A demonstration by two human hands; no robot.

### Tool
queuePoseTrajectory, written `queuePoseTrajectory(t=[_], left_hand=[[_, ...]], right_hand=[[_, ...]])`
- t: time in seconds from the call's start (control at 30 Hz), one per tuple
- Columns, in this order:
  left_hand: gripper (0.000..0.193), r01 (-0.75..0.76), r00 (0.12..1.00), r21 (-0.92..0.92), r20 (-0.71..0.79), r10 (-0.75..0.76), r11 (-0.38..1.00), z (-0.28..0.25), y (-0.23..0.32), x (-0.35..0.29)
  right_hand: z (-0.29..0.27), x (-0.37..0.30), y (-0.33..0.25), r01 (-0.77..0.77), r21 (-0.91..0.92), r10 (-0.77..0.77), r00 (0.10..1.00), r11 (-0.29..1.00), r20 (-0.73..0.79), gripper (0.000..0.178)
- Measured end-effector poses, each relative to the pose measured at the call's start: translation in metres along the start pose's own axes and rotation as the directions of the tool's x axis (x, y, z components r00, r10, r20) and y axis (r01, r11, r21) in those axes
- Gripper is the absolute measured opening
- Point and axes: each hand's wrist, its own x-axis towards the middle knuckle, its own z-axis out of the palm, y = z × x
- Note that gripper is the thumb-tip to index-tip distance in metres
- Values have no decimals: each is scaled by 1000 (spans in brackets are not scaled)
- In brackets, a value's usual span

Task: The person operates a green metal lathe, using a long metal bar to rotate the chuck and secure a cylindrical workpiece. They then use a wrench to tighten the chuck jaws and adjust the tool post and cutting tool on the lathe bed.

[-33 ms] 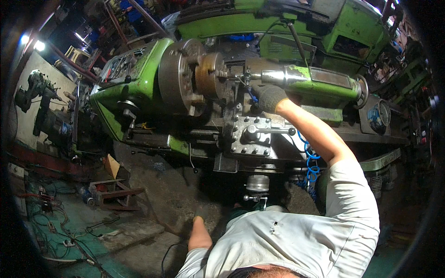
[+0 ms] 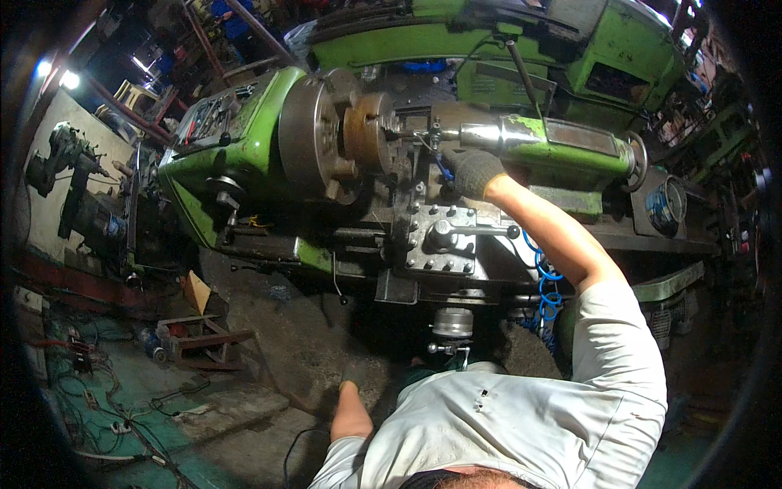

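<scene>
R hand (image 2: 472, 174), in a dark knit glove, grasps a slim blue tool (image 2: 444, 168); finger detail is hard to see, glove being dark & seen from the back. Tool sits at the glove's L edge. Its long axis slants: lower end by the fingers, upper end up & L, w/ a thin tip aimed toward the brown round workpiece (image 2: 366, 133), which is L of the R hand & well apart from the glove.

R arm reaches up & L from the lower R: white sleeve (image 2: 623, 350) at the shoulder, elbow bent, bare forearm (image 2: 550, 224) slanting down-R from the glove, back of hand up. L arm hangs low, forearm pointing up the view; L hand (image 2: 356, 376), also dark-gloved, blends into the dark floor, so can't tell if it's holding anything.

Just above the R hand: the lathe's shiny tailstock quill (image 2: 481, 134), lying L–R, green tailstock (image 2: 562, 143) to its R. Big steel chuck (image 2: 305, 134) is farther L, past the workpiece. Below the R hand, near: tool post (image 2: 441, 236), lever pointing R. Blue coiled hose (image 2: 548, 306) hangs below the R forearm, approx. vert.
</scene>
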Motion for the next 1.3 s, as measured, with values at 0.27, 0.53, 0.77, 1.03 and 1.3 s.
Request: queuePoseTrajectory(t=[0.27, 0.53, 0.77, 1.03, 1.3], left_hand=[[51, 9, 1000, -6, 3, -9, 1000, 1, 2, 0], [51, 6, 1000, -16, -4, -6, 1000, -3, 8, 1], [51, 14, 1000, -27, 3, -14, 1000, 6, 8, -2], [50, 16, 1000, -31, 8, -15, 999, 16, 6, 2], [50, 3, 1000, -43, -7, -3, 999, 4, 8, 8]], right_hand=[[-3, 4, -7, -63, 38, 60, 996, 997, 61, 71], [7, 12, 7, -26, 125, 30, 999, 992, -29, 41], [-11, 4, -2, -67, 159, 68, 998, 985, -1, 40], [0, 0, -5, 76, -94, -74, 997, 993, 32, 61], [3, 8, -9, 24, -93, -10, 989, 995, 149, 92]])
